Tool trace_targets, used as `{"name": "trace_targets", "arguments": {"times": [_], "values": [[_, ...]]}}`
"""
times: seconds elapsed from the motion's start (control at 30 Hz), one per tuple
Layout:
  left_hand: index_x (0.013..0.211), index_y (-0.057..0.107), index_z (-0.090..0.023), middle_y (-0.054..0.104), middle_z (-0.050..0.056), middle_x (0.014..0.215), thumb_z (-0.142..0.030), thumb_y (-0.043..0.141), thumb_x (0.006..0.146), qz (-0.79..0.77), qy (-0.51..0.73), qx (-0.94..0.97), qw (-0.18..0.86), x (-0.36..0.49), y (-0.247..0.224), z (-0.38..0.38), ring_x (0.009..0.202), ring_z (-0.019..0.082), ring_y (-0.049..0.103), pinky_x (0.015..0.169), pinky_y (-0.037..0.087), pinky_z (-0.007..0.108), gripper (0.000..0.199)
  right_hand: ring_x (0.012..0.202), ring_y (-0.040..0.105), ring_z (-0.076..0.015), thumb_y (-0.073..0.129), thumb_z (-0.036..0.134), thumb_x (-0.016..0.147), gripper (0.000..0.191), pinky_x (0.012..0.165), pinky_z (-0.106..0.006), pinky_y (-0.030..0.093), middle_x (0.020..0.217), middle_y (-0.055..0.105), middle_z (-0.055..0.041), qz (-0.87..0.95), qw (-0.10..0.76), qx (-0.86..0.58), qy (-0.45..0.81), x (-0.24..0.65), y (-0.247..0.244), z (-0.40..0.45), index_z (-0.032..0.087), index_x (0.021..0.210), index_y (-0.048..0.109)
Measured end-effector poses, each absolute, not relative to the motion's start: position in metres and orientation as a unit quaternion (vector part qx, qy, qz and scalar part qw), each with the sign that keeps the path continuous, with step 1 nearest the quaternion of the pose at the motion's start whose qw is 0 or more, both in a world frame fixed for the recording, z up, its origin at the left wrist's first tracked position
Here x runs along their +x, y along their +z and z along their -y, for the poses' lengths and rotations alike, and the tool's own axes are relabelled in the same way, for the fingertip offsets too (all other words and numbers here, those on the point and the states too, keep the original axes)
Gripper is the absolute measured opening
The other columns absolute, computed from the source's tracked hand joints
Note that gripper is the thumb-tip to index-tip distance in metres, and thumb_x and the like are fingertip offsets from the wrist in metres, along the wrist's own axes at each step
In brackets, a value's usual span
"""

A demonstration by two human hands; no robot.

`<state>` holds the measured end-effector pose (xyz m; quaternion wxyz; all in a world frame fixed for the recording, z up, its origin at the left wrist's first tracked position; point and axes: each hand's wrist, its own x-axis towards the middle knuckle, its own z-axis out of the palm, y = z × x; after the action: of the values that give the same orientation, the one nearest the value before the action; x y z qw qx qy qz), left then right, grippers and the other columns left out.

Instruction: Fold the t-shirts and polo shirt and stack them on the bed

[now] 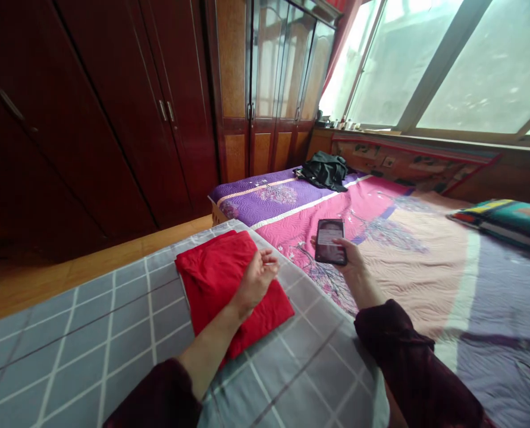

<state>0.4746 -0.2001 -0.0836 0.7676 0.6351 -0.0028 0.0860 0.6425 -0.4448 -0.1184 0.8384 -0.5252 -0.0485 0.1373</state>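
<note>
A dark smartphone (331, 241) with a lit screen is held in my right hand (351, 261), the thumb resting over the display. Above the red folded cloth (215, 255) hovers my left hand (258, 279), empty, its fingers loosely bent and slightly apart. The cloth lies on a grey checked bedspread (131, 309). Whether the left wrist touches the cloth I cannot tell. Dark sleeves cover both forearms up to near the wrists.
Beyond the grey bed edge spreads a pink, purple and peach quilt (425, 249). On it lie a dark crumpled garment (325, 170) and a striped, colourful folded bundle (510, 220). Dark red wardrobes (113, 107) line the left, and windows (479, 65) the right.
</note>
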Motion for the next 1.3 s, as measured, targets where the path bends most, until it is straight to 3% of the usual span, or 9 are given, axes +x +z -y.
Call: {"name": "trace_targets", "arguments": {"times": [0.1,0.27,0.53,0.87,1.07,1.2,1.3], "values": [[0.106,0.048,-0.017,0.057,0.006,0.097,-0.036,0.066,0.074,-0.032,0.026,0.558,0.829,0.482,-0.101,0.210,0.082,0.015,0.060,0.069,0.047,0.026,0.041,0.096,0.065,-0.0274,0.051,0.018,0.061,0.046,0.090,-0.045,0.049,0.100,0.070,-0.0122,0.072,0.841,-0.502,0.187,0.631,-0.116,0.402,0.013,0.106,0.060],[0.105,0.048,-0.018,0.058,0.007,0.096,-0.040,0.067,0.075,-0.025,0.041,0.541,0.840,0.463,-0.112,0.193,0.082,0.016,0.061,0.069,0.048,0.027,0.042,0.096,0.065,-0.0262,0.051,0.016,0.057,0.050,0.088,-0.040,0.051,0.102,0.070,-0.0115,0.091,0.837,-0.479,0.248,0.605,-0.131,0.355,0.012,0.106,0.061],[0.117,0.047,-0.021,0.056,0.009,0.109,-0.031,0.058,0.085,0.021,0.117,0.632,0.766,0.412,-0.120,0.156,0.095,0.019,0.059,0.083,0.048,0.034,0.035,0.091,0.067,-0.0251,0.054,0.021,0.063,0.051,0.078,-0.041,0.054,0.108,0.068,-0.0104,0.083,0.821,-0.468,0.316,0.580,-0.153,0.336,0.015,0.114,0.060],[0.118,0.047,-0.021,0.057,0.008,0.107,-0.028,0.055,0.087,0.037,0.107,0.633,0.766,0.410,-0.123,0.155,0.088,0.017,0.062,0.082,0.049,0.032,0.033,0.065,0.068,-0.0215,0.062,0.016,0.062,0.039,0.063,-0.036,0.057,0.085,0.073,-0.0066,0.044,0.808,-0.514,0.284,0.583,-0.152,0.335,0.016,0.101,0.062],[0.117,0.046,-0.021,0.057,0.007,0.104,-0.024,0.052,0.088,0.048,0.107,0.637,0.762,0.408,-0.123,0.155,0.087,0.016,0.062,0.081,0.049,0.032,0.030,0.063,0.068,-0.0228,0.062,0.012,0.057,0.038,0.061,-0.037,0.057,0.079,0.073,-0.0081,0.030,0.800,-0.534,0.270,0.584,-0.151,0.336,0.016,0.095,0.063],[0.116,0.047,-0.021,0.058,0.006,0.100,-0.022,0.052,0.087,0.049,0.108,0.635,0.763,0.407,-0.122,0.156,0.084,0.016,0.062,0.080,0.048,0.031,0.029,0.060,0.067,-0.0186,0.062,0.007,0.053,0.043,0.059,-0.031,0.057,0.079,0.073,-0.0013,0.022,0.811,-0.537,0.231,0.584,-0.151,0.334,0.021,0.094,0.060],[0.116,0.046,-0.021,0.058,0.006,0.100,-0.022,0.051,0.088,0.052,0.103,0.637,0.762,0.407,-0.121,0.155,0.084,0.016,0.062,0.080,0.048,0.031,0.029,0.052,0.064,-0.0172,0.065,0.011,0.057,0.031,0.052,-0.028,0.054,0.069,0.071,-0.0012,0.009,0.805,-0.543,0.238,0.585,-0.152,0.332,0.019,0.087,0.061]]}}
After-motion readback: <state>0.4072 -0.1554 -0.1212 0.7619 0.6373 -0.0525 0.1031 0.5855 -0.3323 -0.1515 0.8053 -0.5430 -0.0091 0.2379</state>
